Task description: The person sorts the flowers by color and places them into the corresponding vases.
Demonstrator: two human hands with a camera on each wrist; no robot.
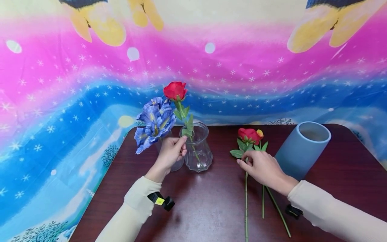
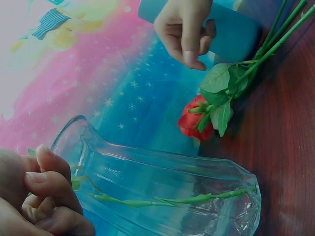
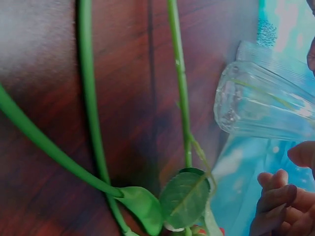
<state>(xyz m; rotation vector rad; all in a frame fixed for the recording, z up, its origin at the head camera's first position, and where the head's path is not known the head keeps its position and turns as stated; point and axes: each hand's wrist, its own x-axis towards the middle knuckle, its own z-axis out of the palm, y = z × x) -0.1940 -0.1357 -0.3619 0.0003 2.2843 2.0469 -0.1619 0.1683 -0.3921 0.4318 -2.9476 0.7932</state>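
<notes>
My left hand (image 1: pixel 173 151) pinches the stem of an upright red rose (image 1: pixel 175 90) just above the rim of a clear glass vase (image 1: pixel 198 153). The rose's green stem (image 2: pixel 197 198) reaches down inside that vase. Beside it, blue-purple flowers (image 1: pixel 155 122) lean out of a second clear glass container (image 1: pixel 177 165), partly behind my left hand. My right hand (image 1: pixel 266 168) hovers by a red rose (image 1: pixel 249 135) lying on the table. Its fingers (image 3: pixel 270 201) are loosely bent, apart from the stem (image 3: pixel 181 83), and nothing shows between them.
A tall blue-grey vase (image 1: pixel 302 151) stands at the right, behind my right hand. A small yellow-orange bud (image 1: pixel 259 133) lies with the rose, and several stems point toward me. The dark wooden table (image 1: pixel 205 208) ends at a snowflake-printed cloth (image 1: pixel 229 77).
</notes>
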